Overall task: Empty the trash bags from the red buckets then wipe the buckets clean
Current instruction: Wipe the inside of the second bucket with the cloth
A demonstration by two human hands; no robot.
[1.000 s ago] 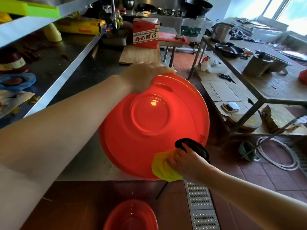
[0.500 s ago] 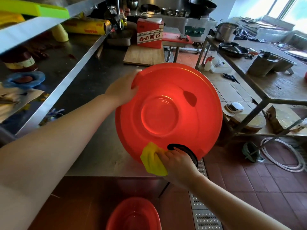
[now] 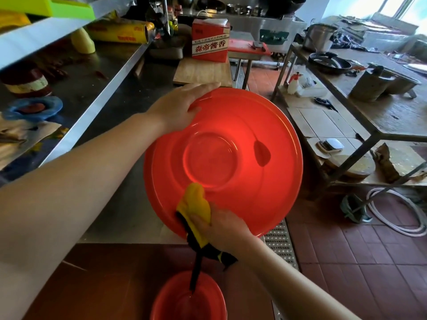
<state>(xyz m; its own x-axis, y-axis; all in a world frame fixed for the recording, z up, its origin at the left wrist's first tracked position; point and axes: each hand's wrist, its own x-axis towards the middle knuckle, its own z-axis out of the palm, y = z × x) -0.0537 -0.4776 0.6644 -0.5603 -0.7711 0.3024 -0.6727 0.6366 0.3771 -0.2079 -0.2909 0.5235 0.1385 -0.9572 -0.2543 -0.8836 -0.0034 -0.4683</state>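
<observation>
Wiping the upturned round red plastic bucket [image 3: 242,158] well means bracing its rim with flat left hand [image 3: 178,109] while right hand [image 3: 221,229], clamped on crumpled yellow-and-black cloth [image 3: 196,206], presses firmly.

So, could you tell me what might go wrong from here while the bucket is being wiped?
1. The red bucket is tilted on the steel counter, steadied only by the left hand lying flat on its rim; a hard wipe could make it slip.
2. A black strap trails from the yellow cloth in the right hand toward the second bucket below, and might snag or drag.
</observation>
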